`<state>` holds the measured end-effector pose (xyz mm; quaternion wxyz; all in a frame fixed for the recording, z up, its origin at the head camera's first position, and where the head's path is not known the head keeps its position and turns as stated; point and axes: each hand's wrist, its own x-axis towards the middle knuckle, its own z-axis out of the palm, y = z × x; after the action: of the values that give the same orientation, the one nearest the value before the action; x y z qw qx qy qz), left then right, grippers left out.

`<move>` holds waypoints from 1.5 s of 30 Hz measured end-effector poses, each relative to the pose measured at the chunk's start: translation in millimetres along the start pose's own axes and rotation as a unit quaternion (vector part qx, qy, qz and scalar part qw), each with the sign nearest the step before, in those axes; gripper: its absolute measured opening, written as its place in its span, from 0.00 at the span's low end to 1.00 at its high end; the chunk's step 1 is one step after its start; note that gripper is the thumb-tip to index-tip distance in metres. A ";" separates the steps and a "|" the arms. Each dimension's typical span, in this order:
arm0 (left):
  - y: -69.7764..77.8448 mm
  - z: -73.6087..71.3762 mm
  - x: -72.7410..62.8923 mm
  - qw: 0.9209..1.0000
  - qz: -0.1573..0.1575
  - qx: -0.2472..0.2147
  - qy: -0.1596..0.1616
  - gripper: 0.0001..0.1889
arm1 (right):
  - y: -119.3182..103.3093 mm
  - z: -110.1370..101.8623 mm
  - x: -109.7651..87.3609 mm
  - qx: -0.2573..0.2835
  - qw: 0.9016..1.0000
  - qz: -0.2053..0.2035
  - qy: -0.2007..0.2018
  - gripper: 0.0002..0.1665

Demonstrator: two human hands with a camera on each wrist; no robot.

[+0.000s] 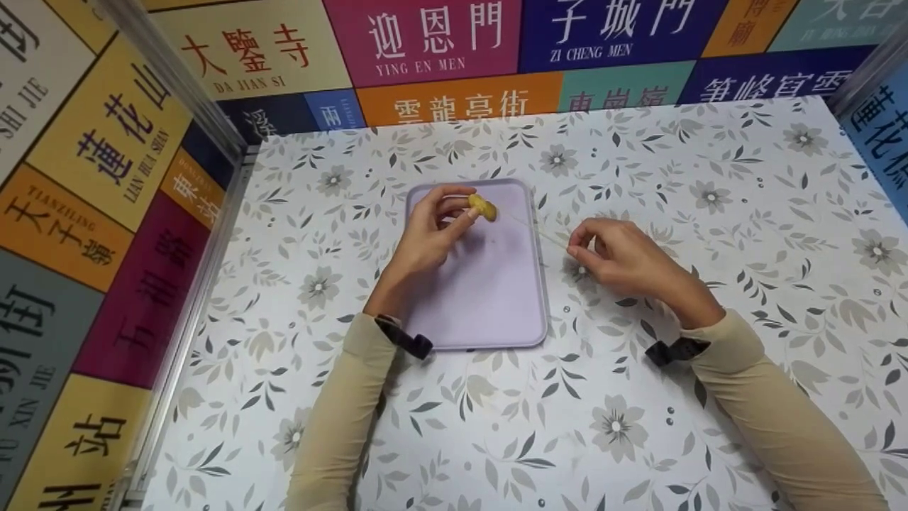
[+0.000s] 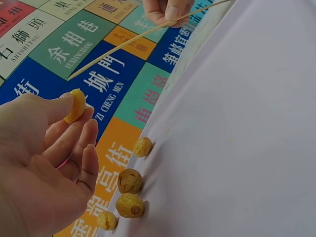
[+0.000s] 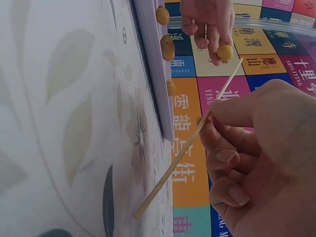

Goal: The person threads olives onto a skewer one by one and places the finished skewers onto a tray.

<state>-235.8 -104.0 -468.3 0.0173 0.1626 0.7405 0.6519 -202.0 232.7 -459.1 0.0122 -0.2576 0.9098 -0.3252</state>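
My left hand (image 1: 434, 231), over the far part of the lilac tray (image 1: 489, 305), pinches a small yellow wrinkled fruit (image 2: 77, 105) between thumb and fingertips. Right of the tray, my right hand (image 1: 624, 259) holds a thin bamboo skewer (image 3: 174, 164) between thumb and index finger. The skewer's pointed end slants toward the pinched fruit, with a gap between them. Several more wrinkled yellow-brown fruits (image 2: 130, 205) lie on the tray near one edge, seen in both wrist views. In the head view some are hidden behind the left hand.
The tray lies on a table with a floral white cover (image 1: 617, 426). Panels with large printed characters (image 1: 433, 42) stand along the back and the left side (image 1: 106, 156). Dark camera straps (image 1: 408, 339) sit on both wrists.
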 end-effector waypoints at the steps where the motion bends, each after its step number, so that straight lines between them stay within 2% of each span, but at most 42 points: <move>1: 0.5 -0.1 0.0 1.000 -0.002 -0.001 0.002 0.19 | -0.1 0.3 0.1 0.000 1.000 -0.004 -0.003 0.05; 8: 1.9 0.8 0.7 1.000 -0.004 0.000 0.013 0.19 | 0.1 1.3 0.5 -0.002 1.000 -0.005 -0.014 0.04; 17: 1.6 1.7 1.1 0.999 0.002 0.013 0.033 0.19 | 0.2 2.7 1.0 -0.009 1.000 -0.011 -0.005 0.04; 22: 1.5 3.2 0.1 0.997 0.037 0.055 0.026 0.17 | 0.7 4.4 1.1 -0.023 0.999 -0.025 0.004 0.05; 25: 1.8 4.3 -0.4 0.996 0.047 0.070 0.020 0.15 | 0.9 4.9 1.4 -0.026 0.999 -0.023 0.010 0.04; 33: 0.8 4.4 0.0 0.997 0.048 0.058 0.015 0.11 | 1.0 7.5 2.5 -0.028 0.999 -0.031 0.023 0.05; 39: 0.1 5.8 -0.6 0.997 0.049 0.058 0.013 0.10 | 1.8 9.2 2.8 -0.033 0.997 -0.041 0.049 0.04; 45: -0.4 8.1 -1.4 0.996 0.045 0.079 0.014 0.11 | 3.8 10.8 3.0 -0.032 0.995 -0.053 0.072 0.03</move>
<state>-232.7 -96.7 -470.1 -0.0351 0.1872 0.7816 0.5940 -204.3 227.5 -469.4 -0.0791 -0.2818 0.9031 -0.3141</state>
